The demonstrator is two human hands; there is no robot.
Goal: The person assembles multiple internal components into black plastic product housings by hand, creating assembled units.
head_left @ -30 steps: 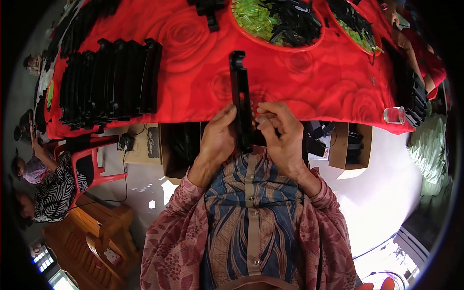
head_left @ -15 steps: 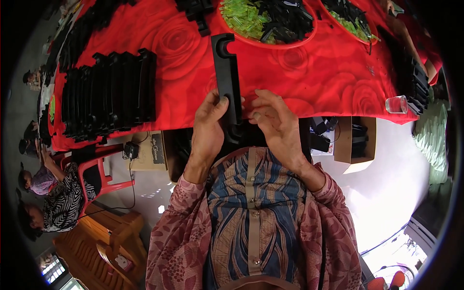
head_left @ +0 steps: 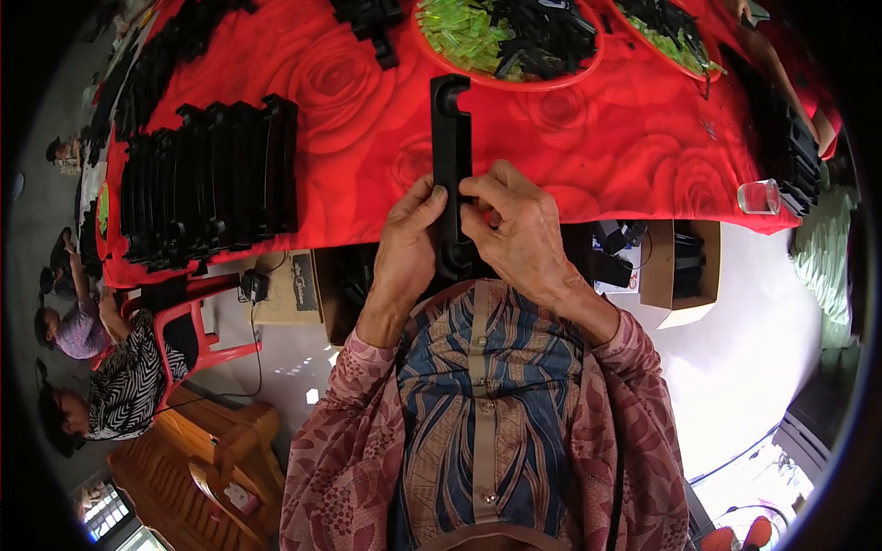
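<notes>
A rose-patterned red tablecloth [head_left: 625,138] covered the table in front of you, and at its near edge you held a long black plastic bar [head_left: 445,138] between your hands, its notched end pointing away from you. Your left hand [head_left: 404,248] was closed on the bar's lower left side, thumb against the edge. Your right hand [head_left: 525,230] had its fingers bent almost together at the bar's right edge; I could not tell whether they pinched a small piece there. Working well here called for a firm left grip, so the bar would not twist under your right fingertips, and for light, even pressure, since thin plastic could probably flex. Beyond it sat a red basin [head_left: 542,85] of yellow-green slips [head_left: 459,41] and black pieces [head_left: 542,37], with a row of similar black bars [head_left: 202,184] to the left and a clear tumbler [head_left: 758,196] to the right
</notes>
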